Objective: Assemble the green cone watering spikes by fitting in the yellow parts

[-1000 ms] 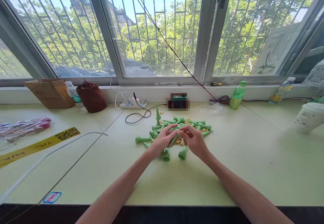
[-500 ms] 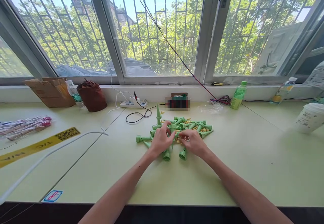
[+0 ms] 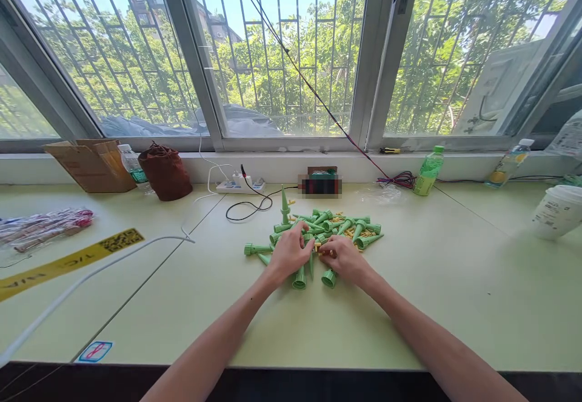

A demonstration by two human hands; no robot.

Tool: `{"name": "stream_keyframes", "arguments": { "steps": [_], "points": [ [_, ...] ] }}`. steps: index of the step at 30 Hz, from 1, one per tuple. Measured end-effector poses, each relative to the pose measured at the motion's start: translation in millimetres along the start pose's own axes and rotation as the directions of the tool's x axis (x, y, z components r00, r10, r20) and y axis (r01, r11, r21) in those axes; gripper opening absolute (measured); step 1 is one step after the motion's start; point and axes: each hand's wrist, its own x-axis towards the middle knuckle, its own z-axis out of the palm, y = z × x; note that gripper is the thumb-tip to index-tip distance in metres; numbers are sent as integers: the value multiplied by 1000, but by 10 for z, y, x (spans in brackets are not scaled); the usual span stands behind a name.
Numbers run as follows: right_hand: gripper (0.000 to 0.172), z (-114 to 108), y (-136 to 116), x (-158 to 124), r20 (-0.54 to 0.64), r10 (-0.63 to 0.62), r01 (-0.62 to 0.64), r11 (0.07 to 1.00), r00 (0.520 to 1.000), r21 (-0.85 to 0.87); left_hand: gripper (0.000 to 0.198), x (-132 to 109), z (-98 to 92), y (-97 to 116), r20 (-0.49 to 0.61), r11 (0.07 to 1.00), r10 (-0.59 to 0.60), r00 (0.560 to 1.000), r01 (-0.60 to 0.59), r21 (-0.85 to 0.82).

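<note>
Looking down at the pale green table [image 3: 454,305], we have both hands set on the near edge of a pile of green plastic spikes [image 3: 339,227], which lies in the middle of the table a little short of the window sill. Our left hand [image 3: 290,251] rests knuckles up with its fingers curled over the pile, and our right hand [image 3: 346,257] sits just beside it, its fingertips drawn together near the left thumb. The two hands are almost touching. A thin spike [image 3: 311,265] runs down between them toward us, but we cannot tell whether either hand is closed on it or on anything else, because the fingers hide what lies beneath. Small yellow pieces [image 3: 362,233] are mixed in among the spikes. Two spikes lie with their round caps [image 3: 299,279] toward us, just in front of the hands. One spike stands upright [image 3: 284,204] at the far left of the pile, and another [image 3: 253,248] lies alone to the left. Along the sill we see a cardboard box [image 3: 91,162], a brown bag [image 3: 164,171], a power strip [image 3: 239,185] with a black cable [image 3: 249,207], and a green bottle [image 3: 428,171]. A white paper cup [image 3: 557,211] lies on its side at the far right, and a yellow printed strip [image 3: 68,262] lies at the left.
</note>
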Motion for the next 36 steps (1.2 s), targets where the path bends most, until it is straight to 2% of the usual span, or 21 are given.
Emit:
{"name": "stream_keyframes", "arguments": {
  "steps": [12,19,25,30,36],
  "points": [
    [11,-71,-53,-4,-12,78,-79,997,997,-21,10,9,0,-7,-44,999,-27,999,28,22],
    [9,-115,-63,16,-171,106,-87,989,980,120,11,6,-6,0,-96,1000,-12,995,15,26],
    [16,-140,-131,38,-249,159,-82,952,955,294,16,-12,-48,79,-158,990,126,979,-133,-37],
    [17,-164,-174,38,-243,149,-48,924,958,379,16,-48,-35,133,-102,952,283,954,-292,-93],
    [17,-169,-196,15,-231,136,-27,907,963,421,18,-68,-15,120,-25,921,377,926,-378,-97]
  ]
}}
